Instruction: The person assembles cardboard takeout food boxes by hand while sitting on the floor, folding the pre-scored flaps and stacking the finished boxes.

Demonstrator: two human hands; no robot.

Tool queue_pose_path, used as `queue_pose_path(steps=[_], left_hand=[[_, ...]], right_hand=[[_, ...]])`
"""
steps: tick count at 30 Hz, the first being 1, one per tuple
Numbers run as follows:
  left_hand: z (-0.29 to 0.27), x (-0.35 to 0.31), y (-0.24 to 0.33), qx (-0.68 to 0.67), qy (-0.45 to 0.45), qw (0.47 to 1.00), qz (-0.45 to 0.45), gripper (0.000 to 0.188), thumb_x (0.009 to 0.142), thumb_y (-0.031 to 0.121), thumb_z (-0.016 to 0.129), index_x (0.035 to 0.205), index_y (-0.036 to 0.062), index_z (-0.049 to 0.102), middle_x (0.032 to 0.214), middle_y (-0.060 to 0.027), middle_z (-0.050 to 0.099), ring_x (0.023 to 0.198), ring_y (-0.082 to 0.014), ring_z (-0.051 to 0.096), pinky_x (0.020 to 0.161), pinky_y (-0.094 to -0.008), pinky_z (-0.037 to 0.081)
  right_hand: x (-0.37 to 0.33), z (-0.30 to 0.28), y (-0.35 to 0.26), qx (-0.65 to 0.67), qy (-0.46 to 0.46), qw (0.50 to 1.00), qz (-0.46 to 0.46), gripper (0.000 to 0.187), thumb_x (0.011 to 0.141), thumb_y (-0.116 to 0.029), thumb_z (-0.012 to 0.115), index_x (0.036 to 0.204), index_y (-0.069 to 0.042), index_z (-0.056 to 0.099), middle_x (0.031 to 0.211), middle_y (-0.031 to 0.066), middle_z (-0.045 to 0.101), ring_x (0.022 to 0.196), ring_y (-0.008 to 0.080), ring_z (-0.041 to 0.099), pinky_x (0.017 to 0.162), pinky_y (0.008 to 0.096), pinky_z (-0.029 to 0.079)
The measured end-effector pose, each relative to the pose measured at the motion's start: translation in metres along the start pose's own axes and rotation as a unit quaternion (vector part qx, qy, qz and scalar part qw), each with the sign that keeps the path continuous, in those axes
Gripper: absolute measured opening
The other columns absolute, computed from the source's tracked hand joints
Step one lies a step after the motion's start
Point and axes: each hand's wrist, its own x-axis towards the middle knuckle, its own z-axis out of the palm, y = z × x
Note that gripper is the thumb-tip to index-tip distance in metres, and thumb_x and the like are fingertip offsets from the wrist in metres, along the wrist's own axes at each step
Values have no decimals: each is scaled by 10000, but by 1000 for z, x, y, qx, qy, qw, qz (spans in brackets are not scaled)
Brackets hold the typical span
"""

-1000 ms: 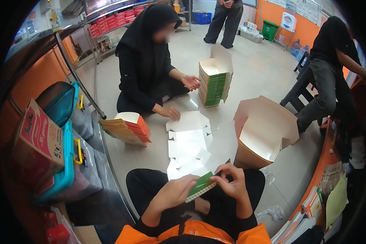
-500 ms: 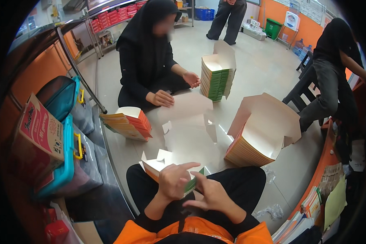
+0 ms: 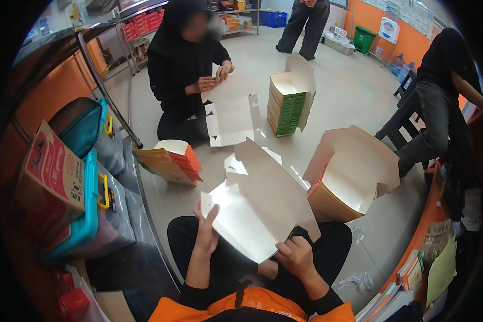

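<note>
A paperboard food box (image 3: 247, 214) is held over my lap, its white inside facing up and its wide lid flap spread open to the far right. My left hand (image 3: 206, 228) grips the box's left wall, thumb on the inner side. At its near right corner, my right hand (image 3: 297, 256) is closed on the edge. White carton flaps (image 3: 237, 164) show just behind the held box, mostly hidden by it. To the right stands a nested stack of open boxes (image 3: 333, 196) with orange-brown sides.
Across from me a person in black (image 3: 180, 70) handles a flat white carton (image 3: 235, 121). A green box stack (image 3: 286, 114) and a shorter orange stack (image 3: 180, 161) stand on the floor. Lidded plastic bins (image 3: 110, 206) line the left; an orange shelf (image 3: 408, 257) borders the right.
The box in my hands has risen and turned, so its white inside now shows. My hands have moved apart to its two sides. The other person has pulled a flat carton back and upward.
</note>
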Motion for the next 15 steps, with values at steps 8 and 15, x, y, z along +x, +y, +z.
queue_pose_path(steps=[8, 15], left_hand=[[27, -17, 1, 271, -22, 924, 270, 540, 967, 150, 343, 1453, 21, 148, 1495, -163, 196, 1342, -263, 288, 1098, -354, 219], [51, -55, 12, 395, -261, 813, 338, 487, 858, 23, 409, 1344, -14, 393, 1330, -232, 444, 1228, -349, 436, 1039, -407, 312]], right_hand=[[19, -40, -28, 311, -174, 926, 127, 476, 801, -142, 703, 1207, -26, 484, 690, 71, 580, 612, 158, 596, 600, 250, 474], [53, -11, -13, 281, 230, 843, 397, 708, 759, -46, 732, 1326, 9, 312, 719, 51, 603, 616, 104, 589, 572, 208, 471]])
